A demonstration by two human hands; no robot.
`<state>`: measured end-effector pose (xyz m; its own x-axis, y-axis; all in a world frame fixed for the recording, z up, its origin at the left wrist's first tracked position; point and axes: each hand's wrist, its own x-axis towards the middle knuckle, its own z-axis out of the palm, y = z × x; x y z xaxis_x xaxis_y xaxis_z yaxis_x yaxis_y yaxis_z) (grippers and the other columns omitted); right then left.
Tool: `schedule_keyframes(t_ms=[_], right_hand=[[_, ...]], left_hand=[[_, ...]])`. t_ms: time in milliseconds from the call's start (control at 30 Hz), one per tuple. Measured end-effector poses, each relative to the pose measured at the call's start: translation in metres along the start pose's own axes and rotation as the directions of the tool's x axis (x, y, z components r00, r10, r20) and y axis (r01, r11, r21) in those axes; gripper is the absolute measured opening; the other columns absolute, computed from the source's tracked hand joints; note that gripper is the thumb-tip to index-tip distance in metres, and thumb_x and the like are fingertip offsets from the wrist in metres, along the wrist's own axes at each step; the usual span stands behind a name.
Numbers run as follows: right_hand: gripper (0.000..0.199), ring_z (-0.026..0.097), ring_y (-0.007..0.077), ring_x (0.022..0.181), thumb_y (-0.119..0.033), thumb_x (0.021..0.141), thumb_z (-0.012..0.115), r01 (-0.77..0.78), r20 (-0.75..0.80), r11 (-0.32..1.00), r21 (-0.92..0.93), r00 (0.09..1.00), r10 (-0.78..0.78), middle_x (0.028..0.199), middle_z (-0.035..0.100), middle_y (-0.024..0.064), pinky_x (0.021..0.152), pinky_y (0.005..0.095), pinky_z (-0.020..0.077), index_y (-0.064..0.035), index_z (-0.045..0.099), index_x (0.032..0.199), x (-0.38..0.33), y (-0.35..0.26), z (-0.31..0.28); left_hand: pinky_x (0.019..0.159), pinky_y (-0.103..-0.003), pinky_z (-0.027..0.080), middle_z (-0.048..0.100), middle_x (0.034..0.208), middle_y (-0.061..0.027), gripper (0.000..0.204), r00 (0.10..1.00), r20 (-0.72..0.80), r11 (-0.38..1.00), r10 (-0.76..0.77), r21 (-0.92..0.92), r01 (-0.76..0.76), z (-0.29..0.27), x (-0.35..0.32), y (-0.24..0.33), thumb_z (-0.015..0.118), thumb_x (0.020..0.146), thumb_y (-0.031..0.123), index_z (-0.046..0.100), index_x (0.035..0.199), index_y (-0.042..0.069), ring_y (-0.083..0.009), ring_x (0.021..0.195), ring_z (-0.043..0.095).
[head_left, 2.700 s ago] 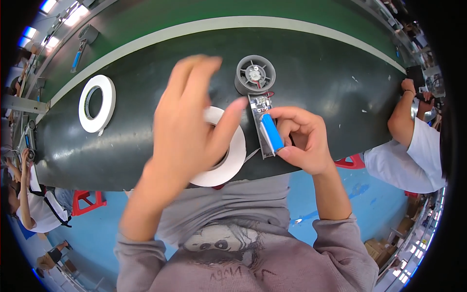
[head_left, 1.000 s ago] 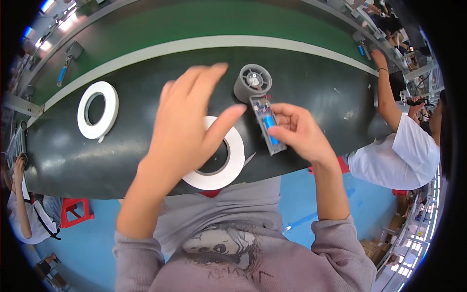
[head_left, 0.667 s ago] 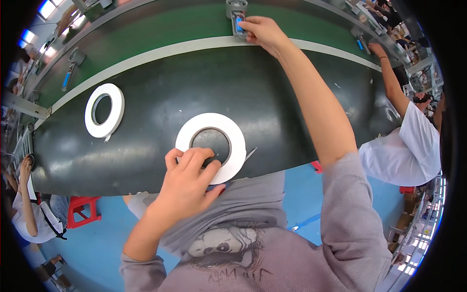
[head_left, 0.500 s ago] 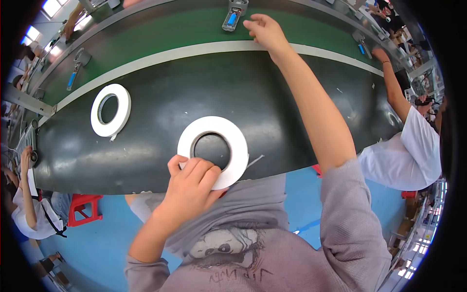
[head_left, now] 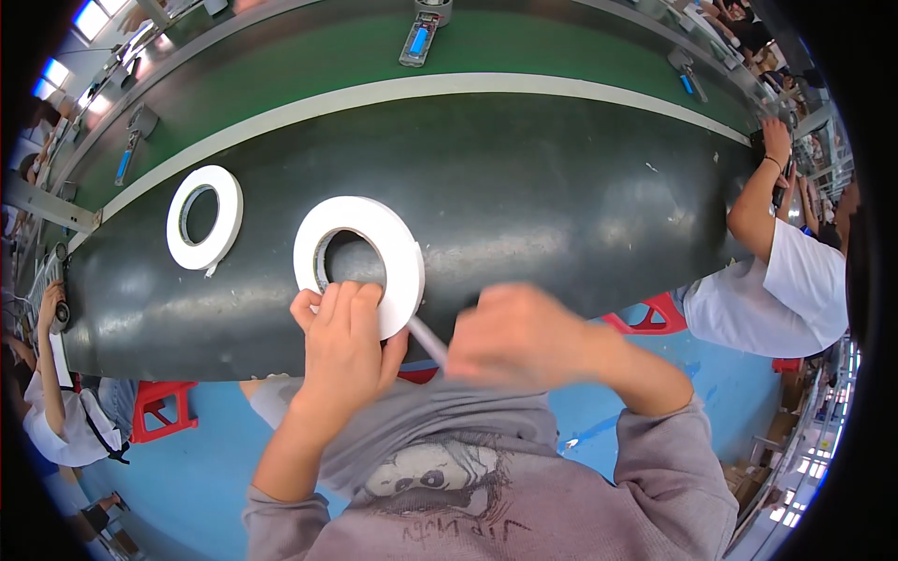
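Observation:
My left hand (head_left: 342, 344) grips the near edge of a large white tape roll (head_left: 402, 262), fingers hooked into its centre hole. The roll is tipped up at the front edge of the dark work surface (head_left: 552, 187). From its near right side a short strip of white tape (head_left: 428, 339) runs out, pulled taut toward my right hand (head_left: 514, 338). That hand is closed and smeared by motion, with the strip's end at its fingers. A second white tape roll (head_left: 227, 220) lies flat to the left, its loose end sticking out.
Beyond a pale strip (head_left: 421, 87) runs a green conveyor belt (head_left: 327, 70). On it sit grey devices with blue parts, one at top centre (head_left: 418, 42), one left (head_left: 126, 159), one right (head_left: 687, 79). Co-workers sit at both sides, one in a white sleeve (head_left: 809, 280). Red stools (head_left: 164, 411) stand on the blue floor.
My right hand has come back from beside the device on the belt to the tape roll and now pulls its strip. My left hand and the roll have shifted slightly left.

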<state>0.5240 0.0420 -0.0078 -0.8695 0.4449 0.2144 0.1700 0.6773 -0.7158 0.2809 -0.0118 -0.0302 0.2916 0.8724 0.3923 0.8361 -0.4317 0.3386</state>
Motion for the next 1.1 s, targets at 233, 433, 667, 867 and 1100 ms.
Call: schedule_keyframes(t_ms=[233, 433, 667, 867, 1100], right_hand=[[0.015, 0.062, 0.0269, 0.072, -0.024, 0.092, 0.074, 0.008, 0.032, 0.982, 0.190, 0.999, -0.014, 0.082, 0.065, 0.0053, 0.071, 0.0385, 0.0496, -0.0097, 0.069, 0.092, -0.019, 0.004, 0.013], [0.038, 0.060, 0.0397, 0.121, -0.018, 0.089, 0.072, -0.568, -0.714, 0.704, -0.427, 0.689, 0.123, 0.125, 0.064, 0.0220, 0.106, 0.0445, 0.0468, 0.0021, 0.064, 0.120, -0.082, 0.138, -0.119], [0.070, 0.053, 0.0436, 0.133, -0.054, 0.097, 0.056, -0.989, -0.957, 0.115, -0.098, 0.126, 0.263, 0.145, 0.055, 0.0257, 0.110, 0.0505, 0.0441, 0.0014, 0.056, 0.139, -0.214, 0.295, -0.255], [0.086, 0.053, 0.0455, 0.135, -0.060, 0.095, 0.061, -0.934, -0.971, 0.333, 0.129, -0.051, 0.233, 0.145, 0.053, 0.0323, 0.112, 0.0469, 0.0419, 0.0081, 0.047, 0.146, -0.295, 0.392, -0.353], [0.055, 0.073, 0.0262, 0.103, -0.033, 0.099, 0.056, -0.670, -0.924, 0.636, 0.383, -0.279, 0.263, 0.116, 0.071, 0.0194, 0.093, 0.0370, 0.0543, 0.0067, 0.056, 0.136, -0.326, 0.473, -0.414]], left_hand=[[0.090, -0.047, 0.031, 0.059, 0.102, -0.0116, 0.050, 0.996, 0.085, 0.998, 0.023, 0.052, -0.027, -0.002, 0.000, -0.004, 0.071, 0.065, 0.020, 0.059, 0.110, 0.004, -0.0300, 0.093, 0.057], [0.088, -0.045, 0.031, 0.061, 0.100, -0.0081, 0.048, 0.999, 0.028, 0.997, 0.031, 0.074, -0.033, 0.006, -0.009, -0.003, 0.066, 0.056, 0.020, 0.063, 0.101, 0.005, -0.0269, 0.088, 0.058], [0.089, -0.047, 0.033, 0.059, 0.098, -0.0125, 0.049, 0.998, 0.045, 0.992, 0.054, 0.110, -0.059, 0.009, -0.005, 0.003, 0.060, 0.056, 0.022, 0.058, 0.101, 0.002, -0.0314, 0.086, 0.055], [0.078, -0.044, 0.035, 0.061, 0.089, -0.0059, 0.039, 0.993, -0.016, 0.956, 0.121, 0.271, -0.112, 0.008, 0.001, 0.015, 0.057, 0.065, 0.033, 0.065, 0.093, 0.007, -0.0223, 0.072, 0.060], [0.078, -0.043, 0.035, 0.063, 0.089, -0.0041, 0.041, 0.994, 0.052, 0.953, 0.093, 0.286, -0.104, 0.012, -0.003, 0.021, 0.056, 0.080, 0.044, 0.068, 0.093, 0.008, -0.0202, 0.073, 0.061]])
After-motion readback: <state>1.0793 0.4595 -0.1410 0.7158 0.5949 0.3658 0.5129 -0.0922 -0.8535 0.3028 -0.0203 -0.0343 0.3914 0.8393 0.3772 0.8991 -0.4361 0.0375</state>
